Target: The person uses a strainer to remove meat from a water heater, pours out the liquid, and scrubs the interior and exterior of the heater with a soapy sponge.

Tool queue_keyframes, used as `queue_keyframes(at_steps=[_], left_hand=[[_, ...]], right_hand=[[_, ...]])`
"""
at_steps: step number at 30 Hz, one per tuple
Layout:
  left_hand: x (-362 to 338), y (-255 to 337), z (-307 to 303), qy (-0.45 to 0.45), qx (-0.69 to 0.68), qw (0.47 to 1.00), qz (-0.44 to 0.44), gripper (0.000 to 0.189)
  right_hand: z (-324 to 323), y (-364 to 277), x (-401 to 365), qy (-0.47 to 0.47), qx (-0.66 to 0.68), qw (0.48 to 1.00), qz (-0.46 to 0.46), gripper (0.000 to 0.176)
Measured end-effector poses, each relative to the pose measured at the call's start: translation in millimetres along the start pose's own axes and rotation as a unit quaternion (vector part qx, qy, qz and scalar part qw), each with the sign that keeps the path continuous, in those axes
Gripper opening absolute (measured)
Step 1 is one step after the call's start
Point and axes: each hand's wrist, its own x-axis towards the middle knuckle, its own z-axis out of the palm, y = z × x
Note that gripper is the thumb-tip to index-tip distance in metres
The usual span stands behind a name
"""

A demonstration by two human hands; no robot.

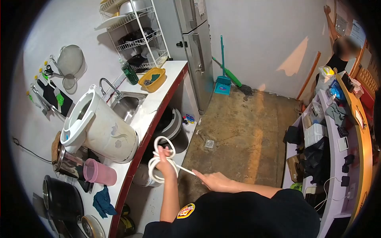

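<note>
A white cord or hose (163,141) is looped in several coils around my left hand (163,159), whose fingers are closed on it beside the counter's front edge. From the coils a straight length runs right to my right hand (214,181), which pinches it between thumb and fingers. To the left of my hands, a tall white plastic container (113,133) with a flower print leans on the counter by the sink. A pink pitcher (100,171) and a dark blue cloth (104,202) lie nearer on the counter.
The white counter (147,104) holds a steel sink (126,106), a green bottle (129,72) and a yellow basin (152,80). Ahead stand a fridge (194,51), a broom and a teal dustpan (223,85). Purple shelves (337,158) line the right, with another person (337,59) behind.
</note>
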Motion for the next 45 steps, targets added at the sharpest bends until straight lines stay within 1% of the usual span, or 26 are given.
queue_keyframes(at_steps=[2,3,4,5,6,7,9,10,12,16,19,21,22,23,24,25,27,29,32,35,36,37,39,43,44,45], left_hand=[[-22.6,-14.1,6.1,-0.057,0.231,0.970,0.046,0.022],[-34.3,4.1,13.0,-0.118,0.385,0.914,0.041,0.026],[-49.9,-5.9,19.4,-0.188,0.378,0.906,0.011,0.030],[-50.9,-32.3,10.4,-0.288,0.488,0.822,-0.050,0.034],[-69.7,-11.6,29.2,-0.335,0.425,0.821,-0.181,0.039],[-76.8,-26.2,14.3,-0.383,0.369,0.830,-0.170,0.039],[-76.9,-71.6,-20.9,-0.367,0.347,0.770,-0.390,0.039],[-83.6,-57.1,-10.0,-0.448,0.159,0.779,-0.408,0.039],[-101.6,-17.2,28.6,-0.554,0.021,0.731,-0.398,0.034],[-103.6,6.0,81.5,-0.708,-0.158,0.559,-0.402,0.028],[-100.4,3.2,87.4,-0.734,-0.229,0.493,-0.408,0.025],[-103.2,6.0,88.8,-0.707,-0.266,0.503,-0.421,0.024],[-106.4,12.6,88.5,-0.663,-0.273,0.530,-0.452,0.028],[-112.8,9.0,95.8,-0.651,-0.394,0.477,-0.440,0.026],[-116.1,5.5,98.5,-0.618,-0.465,0.464,-0.433,0.026],[-120.5,1.2,98.9,-0.582,-0.535,0.449,-0.416,0.025],[-124.5,-9.9,90.5,-0.572,-0.533,0.485,-0.391,0.025],[-131.6,-4.1,75.3,-0.562,-0.482,0.569,-0.358,0.023],[-142.0,-12.9,38.8,-0.547,-0.541,0.562,-0.304,0.023],[-158.6,21.6,43.9,-0.529,-0.577,0.566,-0.259,0.020],[-164.9,29.0,46.4,-0.542,-0.575,0.563,-0.243,0.020],[-171.3,34.4,47.1,-0.554,-0.574,0.559,-0.226,0.019],[-187.2,47.0,42.9,-0.576,-0.563,0.560,-0.191,0.018],[-231.2,75.2,6.1,-0.590,-0.526,0.599,-0.126,0.016],[-246.8,78.3,-14.8,-0.559,-0.523,0.631,-0.126,0.013],[-264.6,80.7,-36.7,-0.521,-0.508,0.670,-0.149,0.013]], right_hand=[[-23.6,-6.5,-4.2,-0.061,-0.053,0.997,-0.002,0.068],[-30.7,-11.7,-2.5,-0.045,-0.063,0.996,-0.054,0.059],[-41.6,-4.5,-6.9,-0.040,-0.089,0.990,-0.097,0.050],[-56.5,2.1,-8.4,-0.035,-0.117,0.982,-0.142,0.043],[-77.4,2.7,-9.6,-0.048,-0.148,0.970,-0.186,0.027],[-80.3,16.0,-8.3,0.021,-0.166,0.953,-0.252,0.030],[-109.8,20.0,-9.5,0.013,-0.129,0.943,-0.306,0.042],[-120.5,20.0,-9.4,0.007,-0.129,0.947,-0.296,0.055],[-137.2,17.7,-2.8,0.011,-0.116,0.939,-0.324,0.060],[-143.3,2.1,13.8,0.028,-0.008,0.917,-0.397,0.068],[-142.4,15.0,24.1,-0.002,0.181,0.908,-0.377,0.061],[-136.8,32.8,30.9,-0.002,0.317,0.885,-0.341,0.052],[-131.4,41.4,34.7,0.084,0.269,0.890,-0.358,0.048],[-125.4,50.6,37.2,0.169,0.219,0.886,-0.373,0.043],[-121.1,56.2,40.1,0.250,0.166,0.872,-0.387,0.039],[-114.5,58.0,40.9,0.258,0.148,0.877,-0.377,0.037],[-97.0,57.7,45.9,0.264,0.111,0.884,-0.370,0.032],[-81.8,44.7,52.9,0.248,0.146,0.898,-0.334,0.031],[-68.1,26.5,47.6,0.166,0.118,0.948,-0.243,0.032],[-47.7,16.8,52.3,0.003,0.184,0.943,-0.277,0.044],[-33.7,9.4,50.0,-0.176,0.429,0.866,-0.186,0.054],[-18.5,1.8,52.0,-0.323,0.570,0.744,-0.129,0.066],[3.9,-24.4,43.5,-0.413,0.626,0.650,-0.121,0.074],[30.7,-77.9,24.2,-0.574,0.632,0.506,-0.121,0.074],[44.6,-85.2,17.4,-0.577,0.644,0.498,-0.065,0.075],[69.3,-87.5,16.4,-0.562,0.634,0.529,-0.050,0.074]])
